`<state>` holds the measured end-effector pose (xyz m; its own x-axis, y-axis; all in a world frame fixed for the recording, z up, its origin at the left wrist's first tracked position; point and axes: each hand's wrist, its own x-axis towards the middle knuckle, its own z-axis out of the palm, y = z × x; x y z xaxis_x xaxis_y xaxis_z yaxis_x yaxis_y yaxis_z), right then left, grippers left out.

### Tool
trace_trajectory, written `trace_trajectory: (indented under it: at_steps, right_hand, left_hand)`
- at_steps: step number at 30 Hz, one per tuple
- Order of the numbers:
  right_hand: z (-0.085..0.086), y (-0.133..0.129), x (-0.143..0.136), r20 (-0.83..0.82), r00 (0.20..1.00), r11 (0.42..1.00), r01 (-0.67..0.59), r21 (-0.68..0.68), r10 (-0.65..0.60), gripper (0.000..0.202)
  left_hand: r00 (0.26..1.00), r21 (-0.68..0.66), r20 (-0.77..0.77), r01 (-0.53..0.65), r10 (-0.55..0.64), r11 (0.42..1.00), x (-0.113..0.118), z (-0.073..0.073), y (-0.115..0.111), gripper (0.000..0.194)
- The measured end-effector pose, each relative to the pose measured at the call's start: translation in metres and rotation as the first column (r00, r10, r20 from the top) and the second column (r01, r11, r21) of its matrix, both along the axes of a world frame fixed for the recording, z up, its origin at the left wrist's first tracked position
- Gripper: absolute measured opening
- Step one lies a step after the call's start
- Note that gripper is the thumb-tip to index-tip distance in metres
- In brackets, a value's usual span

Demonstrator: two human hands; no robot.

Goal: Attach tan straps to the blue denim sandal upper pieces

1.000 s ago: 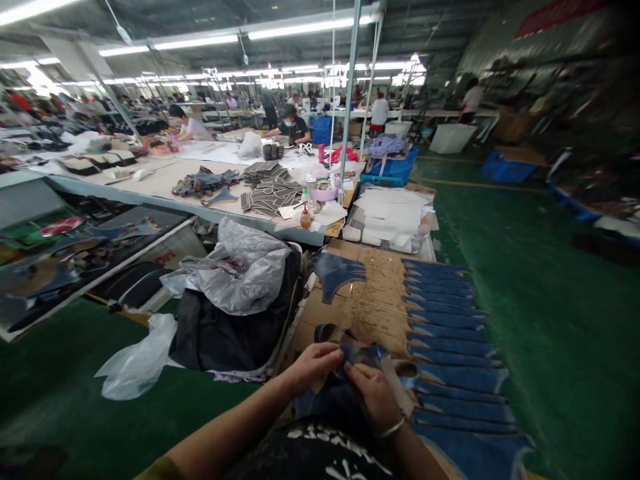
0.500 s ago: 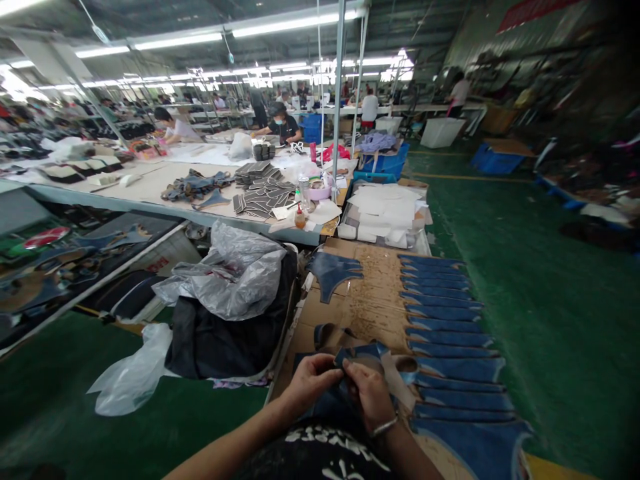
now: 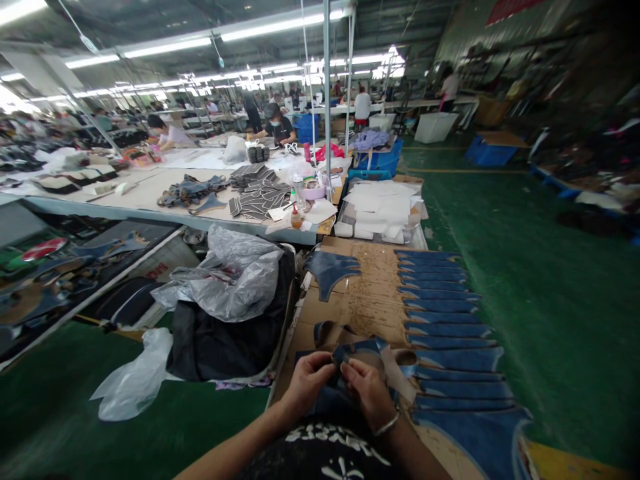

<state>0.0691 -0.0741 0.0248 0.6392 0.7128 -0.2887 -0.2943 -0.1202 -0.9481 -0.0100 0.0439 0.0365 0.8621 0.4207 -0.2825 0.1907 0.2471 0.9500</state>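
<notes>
Both hands meet at the bottom centre over a cardboard-covered board. My left hand [image 3: 311, 380] pinches the edge of a blue piece [image 3: 367, 347], thumb against fingers. Close on its right, my right hand [image 3: 367, 393] grips the same piece near its corner, a bracelet on the wrist. Other blue and tan pieces lie under and around the hands, partly hidden. A row of overlapping blue pieces [image 3: 450, 360] runs along the board's right side. One separate blue piece [image 3: 330, 270] lies flat at the board's upper left.
Left of the board stands a bin with black cloth and clear plastic [image 3: 240, 273]. Beyond is a long table [image 3: 195, 217] with grey pieces, a small glue bottle [image 3: 295, 217] and a pink bowl. White sheets [image 3: 380, 207] lie behind the board. People work farther back.
The camera view has shifted slightly. My hands remain on the blue piece, with their fingertips slightly shifted and the fingers of my right hand a little more upright.
</notes>
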Motion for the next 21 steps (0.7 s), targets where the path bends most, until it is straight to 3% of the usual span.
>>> trace_trajectory:
  at_steps: [3, 5, 10, 16, 21]
  right_hand:
    - [0.009, -0.002, 0.002, 0.054, 0.998, 1.0, -0.022, 0.002, 0.022, 0.032]
    - [0.01, -0.004, 0.002, 0.144, 0.99, 0.998, 0.009, -0.067, 0.0, 0.031]
    - [-0.001, -0.008, 0.002, 0.384, 0.924, 0.972, 0.094, -0.214, -0.005, 0.037]
    - [-0.01, -0.015, 0.005, 0.647, 0.762, 0.962, 0.143, -0.234, 0.044, 0.033]
    - [-0.01, -0.019, 0.003, 0.753, 0.651, 0.968, 0.115, -0.222, 0.095, 0.031]
  left_hand:
    - [0.999, 0.007, -0.032, -0.028, 0.028, 1.0, 0.003, 0.0, -0.004, 0.02]
    - [0.997, 0.001, -0.055, -0.049, 0.049, 0.999, 0.004, -0.002, -0.008, 0.019]
    - [0.99, -0.047, -0.099, -0.101, 0.096, 0.994, 0.004, -0.007, -0.015, 0.019]
    - [0.993, -0.087, -0.106, 0.035, -0.045, 0.996, 0.001, -0.007, -0.015, 0.024]
    - [0.984, -0.054, -0.173, 0.02, -0.029, 0.998, 0.004, -0.012, -0.014, 0.033]
